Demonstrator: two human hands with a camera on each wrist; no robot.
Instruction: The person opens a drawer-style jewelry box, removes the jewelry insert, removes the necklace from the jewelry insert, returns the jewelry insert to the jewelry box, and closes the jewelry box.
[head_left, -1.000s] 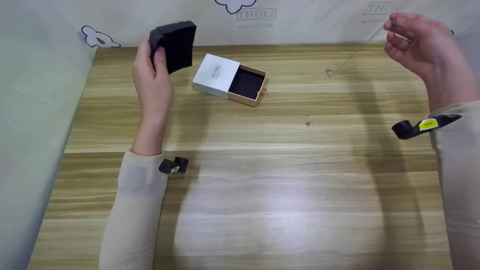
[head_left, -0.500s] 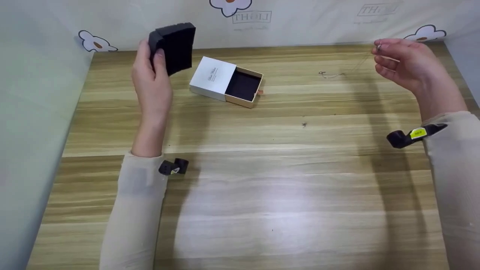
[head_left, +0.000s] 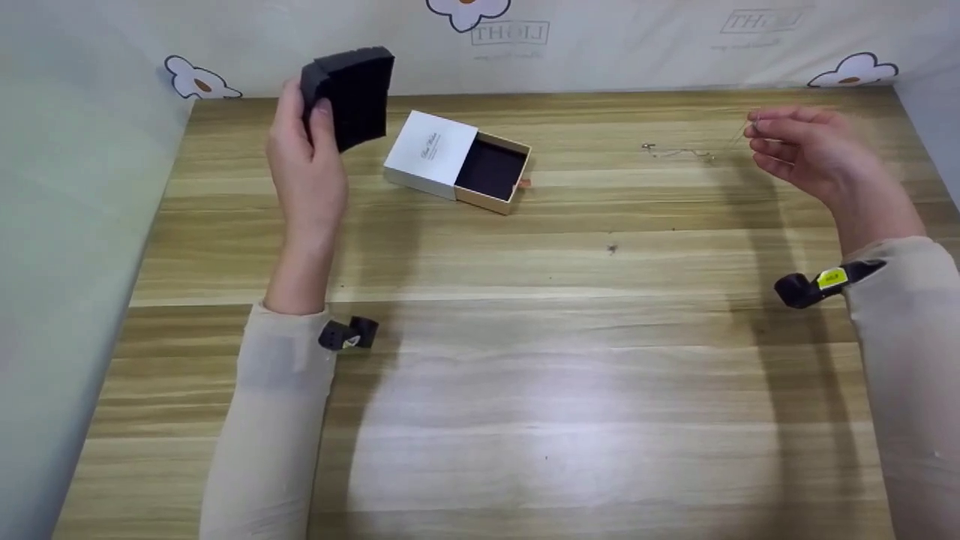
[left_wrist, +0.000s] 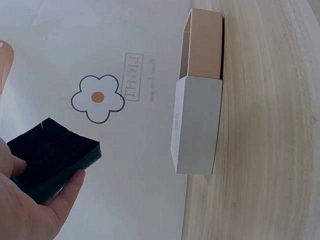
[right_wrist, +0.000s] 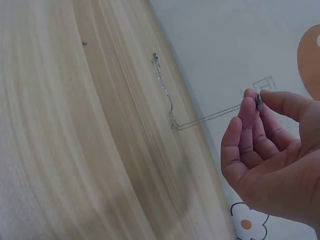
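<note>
One view from the head, two close in at the wrists

The head view looks forward and down over the tabletop (head_left: 525, 390), backdrop (head_left: 637, 52) along the frame's top; the left wrist camera (head_left: 349, 334) looks sideways past the near left grip (left_wrist: 32, 212) at lower left, sharing the black pad (left_wrist: 55, 155) and white box (left_wrist: 199, 127) with the head view; the right wrist camera (head_left: 799, 290) faces the right grip (right_wrist: 272, 172) closely, at right, sharing the chain (right_wrist: 166, 91) with it
</note>
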